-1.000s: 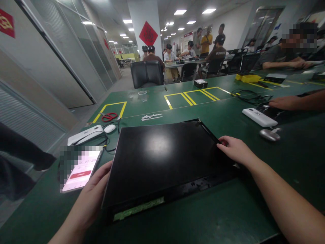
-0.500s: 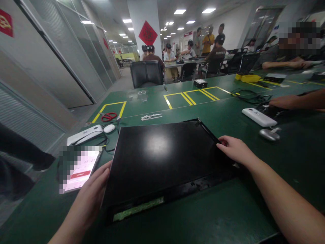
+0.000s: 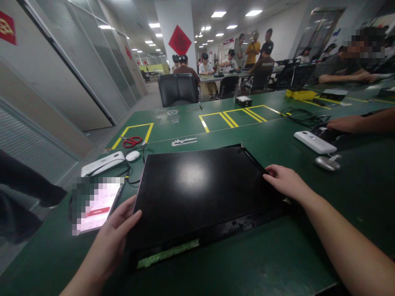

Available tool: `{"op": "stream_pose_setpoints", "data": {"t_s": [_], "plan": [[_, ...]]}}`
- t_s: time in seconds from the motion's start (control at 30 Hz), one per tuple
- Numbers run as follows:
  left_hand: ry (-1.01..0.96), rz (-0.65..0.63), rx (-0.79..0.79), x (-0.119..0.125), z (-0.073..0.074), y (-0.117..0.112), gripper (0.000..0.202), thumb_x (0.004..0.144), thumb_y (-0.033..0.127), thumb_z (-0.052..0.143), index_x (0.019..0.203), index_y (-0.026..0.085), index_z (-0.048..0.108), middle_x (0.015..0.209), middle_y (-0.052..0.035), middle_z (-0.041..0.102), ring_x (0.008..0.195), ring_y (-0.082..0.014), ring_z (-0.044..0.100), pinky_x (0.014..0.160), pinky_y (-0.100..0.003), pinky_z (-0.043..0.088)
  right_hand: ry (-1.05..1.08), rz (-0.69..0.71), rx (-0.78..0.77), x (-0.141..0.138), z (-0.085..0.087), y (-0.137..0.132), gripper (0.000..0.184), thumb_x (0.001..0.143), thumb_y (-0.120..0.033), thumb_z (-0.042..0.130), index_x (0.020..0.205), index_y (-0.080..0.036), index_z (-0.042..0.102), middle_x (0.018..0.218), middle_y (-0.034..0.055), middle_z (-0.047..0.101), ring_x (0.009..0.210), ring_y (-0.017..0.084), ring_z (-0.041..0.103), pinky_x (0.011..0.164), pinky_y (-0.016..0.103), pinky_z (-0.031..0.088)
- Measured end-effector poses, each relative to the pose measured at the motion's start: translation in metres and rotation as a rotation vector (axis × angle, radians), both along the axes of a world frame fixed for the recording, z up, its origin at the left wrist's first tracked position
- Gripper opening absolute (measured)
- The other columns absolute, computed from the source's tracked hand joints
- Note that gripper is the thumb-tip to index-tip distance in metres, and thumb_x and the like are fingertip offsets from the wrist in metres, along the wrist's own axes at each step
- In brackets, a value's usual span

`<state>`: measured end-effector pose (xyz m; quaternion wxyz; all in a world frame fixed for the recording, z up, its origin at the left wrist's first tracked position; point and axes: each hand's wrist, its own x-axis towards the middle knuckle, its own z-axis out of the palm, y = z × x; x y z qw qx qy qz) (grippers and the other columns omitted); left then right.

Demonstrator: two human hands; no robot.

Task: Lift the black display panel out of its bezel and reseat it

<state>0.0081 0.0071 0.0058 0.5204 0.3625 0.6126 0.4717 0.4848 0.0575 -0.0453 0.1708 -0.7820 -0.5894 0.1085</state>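
Observation:
A black laptop screen panel [image 3: 197,185] lies in a shallow black frame [image 3: 243,224] on the green table. Along its near edge runs a narrow green circuit strip [image 3: 168,254]. My left hand [image 3: 121,226] grips the panel's left edge, with the thumb on top and the fingers at the side and partly hidden. On the opposite side, my right hand [image 3: 285,181] pinches the frame's right edge; its fingertips are partly out of sight. Left of the panel sits a phone [image 3: 100,209] with a lit screen.
Red-handled scissors [image 3: 132,142], a white device [image 3: 103,163] with a black cable and a white mouse-like object [image 3: 133,156] lie back left. White strips [image 3: 184,141] lie behind the panel. At right, a co-worker's hand [image 3: 345,123] is near another white device [image 3: 314,142].
My left thumb has come up over the panel's left edge onto its surface. My right hand and the panel have hardly moved.

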Motion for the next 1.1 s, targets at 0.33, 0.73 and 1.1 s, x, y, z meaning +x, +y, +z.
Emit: {"op": "stream_pose_setpoints", "data": {"t_s": [0.33, 0.73, 1.1], "plan": [[-0.13, -0.016, 0.012, 0.007, 0.004, -0.005, 0.074, 0.065, 0.039, 0.097, 0.134, 0.028, 0.071, 0.125, -0.0076, 0.084, 0.117, -0.0394, 0.077, 0.088, -0.04, 0.068, 0.105, -0.025, 0.011, -0.001, 0.004, -0.002, 0.051, 0.085, -0.044, 0.063, 0.132, -0.025, 0.07, 0.084, 0.0023, 0.074, 0.069, 0.022, 0.069, 0.065, 0.035, 0.051], [-0.149, 0.06, 0.123, 0.011, 0.004, -0.007, 0.076, 0.052, 0.036, 0.105, 0.122, 0.029, 0.077, 0.119, -0.0038, 0.086, 0.118, -0.0371, 0.077, 0.089, -0.034, 0.068, 0.497, -0.095, 0.254, 0.003, -0.01, 0.005, 0.035, 0.071, -0.052, 0.077, 0.096, -0.027, 0.08, 0.109, 0.0091, 0.077, 0.101, 0.03, 0.072, 0.098, 0.046, 0.056], [-0.16, 0.119, 0.099, 0.002, 0.012, -0.005, 0.064, 0.069, 0.041, 0.094, 0.129, 0.028, 0.078, 0.13, 0.0019, 0.083, 0.132, -0.036, 0.068, 0.101, -0.032, 0.062, 1.241, -0.126, 0.17, -0.015, 0.042, -0.02, 0.037, 0.074, -0.043, 0.064, 0.108, -0.029, 0.072, 0.1, 0.0057, 0.08, 0.099, 0.032, 0.077, 0.085, 0.047, 0.061]]}}
